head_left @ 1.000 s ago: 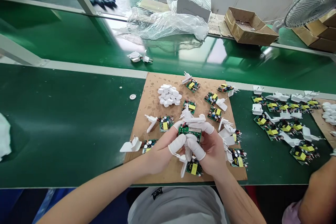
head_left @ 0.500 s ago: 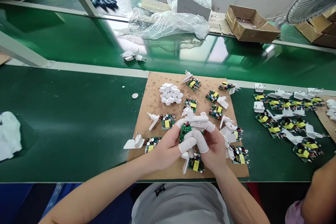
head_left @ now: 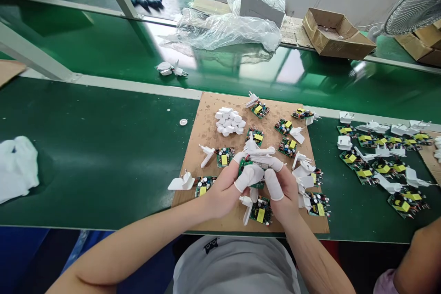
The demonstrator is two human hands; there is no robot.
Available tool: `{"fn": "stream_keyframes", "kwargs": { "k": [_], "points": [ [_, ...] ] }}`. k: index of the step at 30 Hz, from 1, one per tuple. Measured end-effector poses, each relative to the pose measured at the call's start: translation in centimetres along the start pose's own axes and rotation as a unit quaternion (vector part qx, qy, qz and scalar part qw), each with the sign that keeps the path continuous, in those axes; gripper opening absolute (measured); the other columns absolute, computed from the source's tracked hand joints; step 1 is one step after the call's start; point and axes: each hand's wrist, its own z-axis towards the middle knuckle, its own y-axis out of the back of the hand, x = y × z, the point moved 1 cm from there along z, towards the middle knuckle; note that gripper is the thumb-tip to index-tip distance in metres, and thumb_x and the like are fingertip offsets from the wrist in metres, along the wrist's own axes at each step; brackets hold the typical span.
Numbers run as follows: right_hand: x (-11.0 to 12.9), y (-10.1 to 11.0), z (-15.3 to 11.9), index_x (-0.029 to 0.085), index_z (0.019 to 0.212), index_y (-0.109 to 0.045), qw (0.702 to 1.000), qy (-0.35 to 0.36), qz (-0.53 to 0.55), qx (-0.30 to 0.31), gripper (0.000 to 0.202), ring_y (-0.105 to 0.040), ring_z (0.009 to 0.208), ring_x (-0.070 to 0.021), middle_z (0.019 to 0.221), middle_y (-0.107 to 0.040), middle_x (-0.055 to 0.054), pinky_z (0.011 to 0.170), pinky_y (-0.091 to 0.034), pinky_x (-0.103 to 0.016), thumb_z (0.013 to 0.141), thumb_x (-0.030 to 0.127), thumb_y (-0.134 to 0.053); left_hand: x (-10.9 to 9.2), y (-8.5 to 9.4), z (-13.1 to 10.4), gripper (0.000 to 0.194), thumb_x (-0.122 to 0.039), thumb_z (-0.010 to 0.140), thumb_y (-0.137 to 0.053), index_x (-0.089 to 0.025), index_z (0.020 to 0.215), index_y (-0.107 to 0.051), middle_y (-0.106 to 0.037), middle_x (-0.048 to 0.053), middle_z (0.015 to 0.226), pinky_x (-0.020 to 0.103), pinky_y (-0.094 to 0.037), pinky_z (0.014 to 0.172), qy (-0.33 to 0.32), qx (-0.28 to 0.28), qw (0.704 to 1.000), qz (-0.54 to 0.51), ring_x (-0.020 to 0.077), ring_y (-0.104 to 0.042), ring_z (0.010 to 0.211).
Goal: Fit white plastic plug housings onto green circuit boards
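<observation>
Both hands, wearing white finger cots, meet over a brown cardboard sheet [head_left: 193, 156]. Between them is a green circuit board [head_left: 244, 165] with a white plug piece [head_left: 253, 146] at its far side. My left hand [head_left: 229, 188] is closed on the board's left part, thumb on top. My right hand [head_left: 284, 183] grips its right side, fingers behind and thumb bent toward the middle. Fingers hide much of the board. Just below lies another circuit board [head_left: 261, 211] with a yellow block and a white plug piece. More such boards, like this one [head_left: 225, 157], surround my hands.
A heap of small white caps [head_left: 230, 122] sits at the sheet's far left. Rows of plug-and-board units [head_left: 365, 174] stand on the right. A white cloth [head_left: 17, 170] lies far left. Behind are plastic film [head_left: 227, 32], an open carton [head_left: 336, 39] and a fan [head_left: 413, 9]. Another person's arm [head_left: 418, 257] shows lower right.
My right thumb has drawn back to the right from my left thumb, while my left thumb stays over the board. The view has shifted slightly.
</observation>
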Motion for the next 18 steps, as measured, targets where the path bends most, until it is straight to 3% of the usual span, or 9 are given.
{"fn": "stream_keyframes", "kwargs": {
  "k": [3,6,11,14,18],
  "points": [
    [0.3,-0.4,0.1,0.026,0.102,-0.073,0.997,-0.031,0.067,-0.025,0.028,-0.073,0.073,-0.0196,0.086,-0.077,-0.004,0.065,-0.063,-0.033,0.086,0.049,-0.072,0.0,0.1,-0.2,0.064,-0.065,0.087,-0.057,-0.019,0.131,-0.059,-0.06,0.003,0.076,0.028,-0.042,0.059,0.001,0.03,1.0,0.01,0.0137,-0.047,0.061],
    [0.3,-0.4,0.2,0.024,0.093,-0.074,0.994,-0.056,0.087,-0.035,0.026,-0.072,0.07,-0.0197,0.085,-0.077,-0.005,0.062,-0.063,-0.032,0.081,0.047,-0.078,0.3,0.2,-0.2,0.06,-0.062,0.09,-0.056,-0.02,0.132,-0.058,-0.057,0.001,0.076,0.027,-0.043,0.059,0.013,0.024,1.0,0.006,0.0134,-0.047,0.061],
    [0.1,0.0,0.4,0.025,0.097,-0.073,0.993,-0.061,0.098,-0.023,0.027,-0.073,0.079,-0.02,0.088,-0.077,-0.004,0.072,-0.062,-0.033,0.088,0.049,-0.069,0.0,0.3,0.1,0.053,-0.057,0.09,-0.059,-0.02,0.128,-0.062,-0.055,0.001,0.078,0.024,-0.041,0.057,0.02,0.03,0.998,0.05,0.0109,-0.042,0.061],
    [-0.1,-0.1,0.2,0.025,0.104,-0.072,0.995,-0.049,0.089,-0.01,0.025,-0.071,0.076,-0.018,0.091,-0.077,-0.004,0.069,-0.06,-0.03,0.092,0.046,-0.064,-0.9,0.2,0.0,0.047,-0.053,0.089,-0.063,-0.022,0.124,-0.066,-0.057,0.001,0.078,0.024,-0.041,0.058,0.019,0.015,0.997,0.068,0.0112,-0.042,0.062],
    [-0.4,0.1,-0.1,0.024,0.106,-0.071,0.999,-0.033,0.002,-0.019,0.024,-0.066,0.067,-0.016,0.085,-0.076,-0.004,0.062,-0.056,-0.028,0.095,0.042,-0.059,-1.6,0.0,0.0,0.048,-0.048,0.086,-0.068,-0.023,0.127,-0.064,-0.058,0.001,0.079,0.025,-0.041,0.059,0.045,0.026,0.998,0.043,0.0111,-0.044,0.061]
  ]
}}
